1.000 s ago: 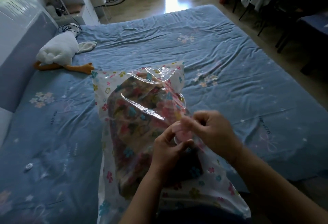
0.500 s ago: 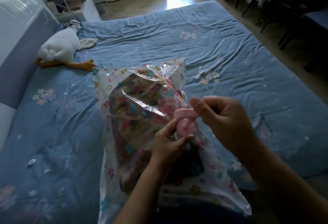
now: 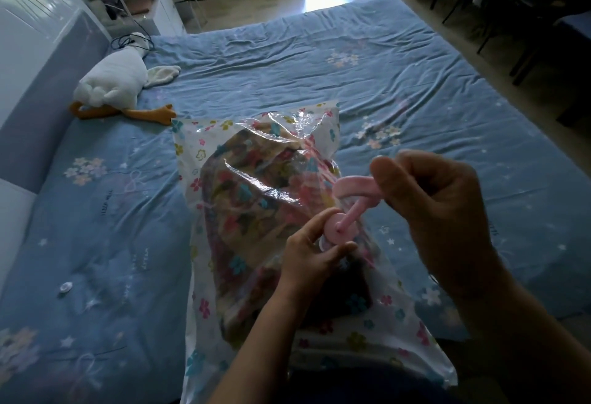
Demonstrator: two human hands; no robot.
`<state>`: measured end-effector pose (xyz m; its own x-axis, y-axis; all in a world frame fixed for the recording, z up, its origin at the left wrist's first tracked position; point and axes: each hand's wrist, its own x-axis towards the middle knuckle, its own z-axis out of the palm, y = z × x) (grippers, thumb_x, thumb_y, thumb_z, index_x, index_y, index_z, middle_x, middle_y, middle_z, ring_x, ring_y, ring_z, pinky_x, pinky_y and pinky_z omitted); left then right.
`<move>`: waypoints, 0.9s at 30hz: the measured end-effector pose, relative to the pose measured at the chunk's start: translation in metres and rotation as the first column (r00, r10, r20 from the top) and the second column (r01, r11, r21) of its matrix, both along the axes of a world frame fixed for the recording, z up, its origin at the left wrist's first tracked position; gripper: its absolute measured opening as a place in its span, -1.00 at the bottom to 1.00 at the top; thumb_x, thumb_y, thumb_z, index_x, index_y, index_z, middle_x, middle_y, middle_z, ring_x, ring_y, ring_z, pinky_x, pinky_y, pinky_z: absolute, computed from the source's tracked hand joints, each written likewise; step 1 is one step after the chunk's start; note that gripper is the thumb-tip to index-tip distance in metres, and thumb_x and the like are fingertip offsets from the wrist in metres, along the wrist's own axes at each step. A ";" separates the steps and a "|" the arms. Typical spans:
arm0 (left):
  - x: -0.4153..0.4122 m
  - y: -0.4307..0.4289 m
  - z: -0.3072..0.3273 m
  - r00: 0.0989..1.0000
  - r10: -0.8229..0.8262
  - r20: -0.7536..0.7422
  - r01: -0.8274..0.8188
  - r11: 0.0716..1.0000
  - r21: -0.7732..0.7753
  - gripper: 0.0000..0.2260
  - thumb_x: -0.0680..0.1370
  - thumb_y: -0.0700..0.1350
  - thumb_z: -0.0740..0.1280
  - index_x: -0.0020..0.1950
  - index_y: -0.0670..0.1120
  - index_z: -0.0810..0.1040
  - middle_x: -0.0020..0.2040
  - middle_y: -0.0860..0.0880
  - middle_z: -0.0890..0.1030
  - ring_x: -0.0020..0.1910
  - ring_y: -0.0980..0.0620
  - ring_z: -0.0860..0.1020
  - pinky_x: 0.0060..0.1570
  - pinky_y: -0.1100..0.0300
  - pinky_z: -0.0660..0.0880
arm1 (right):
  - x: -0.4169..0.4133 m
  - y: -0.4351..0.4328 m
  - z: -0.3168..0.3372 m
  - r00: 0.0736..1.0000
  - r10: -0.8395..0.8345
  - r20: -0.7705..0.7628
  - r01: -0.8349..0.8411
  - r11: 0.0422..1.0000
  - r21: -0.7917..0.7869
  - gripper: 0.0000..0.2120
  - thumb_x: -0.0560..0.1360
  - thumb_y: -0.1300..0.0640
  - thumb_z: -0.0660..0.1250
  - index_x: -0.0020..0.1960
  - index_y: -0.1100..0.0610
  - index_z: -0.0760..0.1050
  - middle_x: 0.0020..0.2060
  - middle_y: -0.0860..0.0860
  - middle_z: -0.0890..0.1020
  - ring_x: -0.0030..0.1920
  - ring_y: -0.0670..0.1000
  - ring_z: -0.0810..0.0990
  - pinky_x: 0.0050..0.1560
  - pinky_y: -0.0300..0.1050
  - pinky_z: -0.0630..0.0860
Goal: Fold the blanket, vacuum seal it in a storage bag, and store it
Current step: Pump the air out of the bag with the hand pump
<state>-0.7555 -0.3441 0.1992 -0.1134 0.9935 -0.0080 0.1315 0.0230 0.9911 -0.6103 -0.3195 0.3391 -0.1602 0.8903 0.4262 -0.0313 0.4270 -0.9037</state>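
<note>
While the head view gives me only this one angle, it shows the sealing step plainly enough. The storage bag (image 3: 188, 154) lies at the near edge of the bed (image 3: 415, 84), about midway along it, with its near end running over that edge toward me. The folded blanket (image 3: 256, 211) is inside.

A small pink hand pump sits on the bag's upper face. My left hand (image 3: 307, 263) pinches the round pump base (image 3: 339, 231) between thumb and forefinger, holding it down on what I take to be the valve, though the valve itself is hidden under the disc. My right hand (image 3: 438, 211) has its fingers curled round the pump handle (image 3: 355, 187), which stands raised off the base on its thin rod.

I judge this to be mid-stroke in drawing the air out. The next move calls for pushing the handle straight down along the rod while the left pinch keeps the base flat and square, or the seal will leak.

The bag's clear film, printed with small flowers, lies loose and crinkled over the blanket and puffs up at the far end, so I reckon little air has left. The blanket shows as a dark, multicoloured floral bundle filling the bag's middle.

A plush goose (image 3: 112, 80) lies near the far left corner of the bed.
</note>
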 end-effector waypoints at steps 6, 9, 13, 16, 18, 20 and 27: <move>0.004 -0.005 0.002 1.000 -0.001 0.029 0.001 1.000 -0.005 -0.58 0.38 -0.15 0.56 0.17 0.18 0.62 0.09 0.08 0.70 0.14 0.06 0.64 0.17 0.09 0.57 | -0.002 0.009 -0.085 0.909 0.041 0.414 0.068 0.967 -0.245 -0.57 0.42 -0.20 0.37 -0.46 0.01 0.33 -0.58 -0.13 0.30 -0.52 -0.17 0.25 -0.45 -0.17 0.24; 0.001 -0.004 0.002 1.000 0.013 0.016 -0.013 1.000 0.008 -0.58 0.39 -0.22 0.56 0.17 0.11 0.62 0.10 0.08 0.69 0.15 0.06 0.64 0.18 0.09 0.56 | -0.001 0.011 -0.073 0.890 0.029 0.455 0.074 0.976 -0.206 -0.49 0.40 -0.24 0.36 -0.48 0.12 0.33 -0.57 -0.11 0.28 -0.51 -0.16 0.24 -0.44 -0.19 0.23; -0.001 -0.001 0.000 1.000 0.012 0.027 -0.012 1.000 -0.004 -0.52 0.37 -0.19 0.58 0.26 -0.07 0.59 0.15 0.01 0.68 0.17 0.04 0.63 0.20 0.10 0.54 | 0.003 0.004 -0.004 0.988 0.030 0.152 -0.028 0.999 -0.018 -0.46 0.47 -0.07 0.38 -0.44 0.31 0.32 -0.57 -0.08 0.29 -0.53 -0.15 0.24 -0.47 -0.31 0.22; 0.001 -0.002 0.000 1.000 0.014 0.025 -0.014 1.000 -0.010 -0.52 0.37 -0.16 0.58 0.27 -0.09 0.58 0.15 0.00 0.68 0.17 0.03 0.63 0.19 0.10 0.54 | 0.002 0.002 -0.019 0.988 0.013 0.155 -0.008 0.999 -0.035 -0.53 0.46 -0.10 0.34 -0.43 0.23 0.36 -0.54 -0.04 0.43 -0.53 -0.05 0.35 -0.49 -0.16 0.31; 0.002 -0.004 0.000 1.000 0.001 0.019 -0.001 1.000 -0.002 -0.59 0.38 -0.17 0.56 0.21 -0.03 0.61 0.11 0.03 0.69 0.14 0.04 0.64 0.16 0.12 0.56 | -0.001 0.003 -0.057 0.958 0.029 0.286 0.021 0.985 -0.170 -0.58 0.42 -0.20 0.32 -0.45 0.05 0.32 -0.56 -0.10 0.34 -0.51 -0.13 0.28 -0.47 -0.17 0.28; 0.002 -0.007 0.001 0.999 -0.001 0.037 0.002 1.000 -0.023 -0.58 0.39 -0.25 0.55 0.20 0.02 0.60 0.09 0.05 0.70 0.13 0.06 0.64 0.14 0.14 0.57 | -0.001 0.005 -0.088 0.893 0.044 0.447 0.073 0.968 -0.241 -0.55 0.39 -0.28 0.33 -0.45 0.03 0.35 -0.57 -0.11 0.32 -0.51 -0.15 0.27 -0.44 -0.16 0.26; -0.003 -0.002 0.003 0.999 0.007 0.031 -0.006 1.000 -0.023 -0.48 0.37 -0.15 0.59 0.30 -0.10 0.56 0.18 -0.01 0.67 0.19 0.05 0.62 0.24 0.07 0.54 | 0.002 -0.003 -0.006 0.999 0.028 0.045 -0.030 0.999 0.039 -0.51 0.49 0.01 0.31 -0.41 0.38 0.36 -0.54 0.06 0.37 -0.49 -0.13 0.32 -0.42 -0.29 0.28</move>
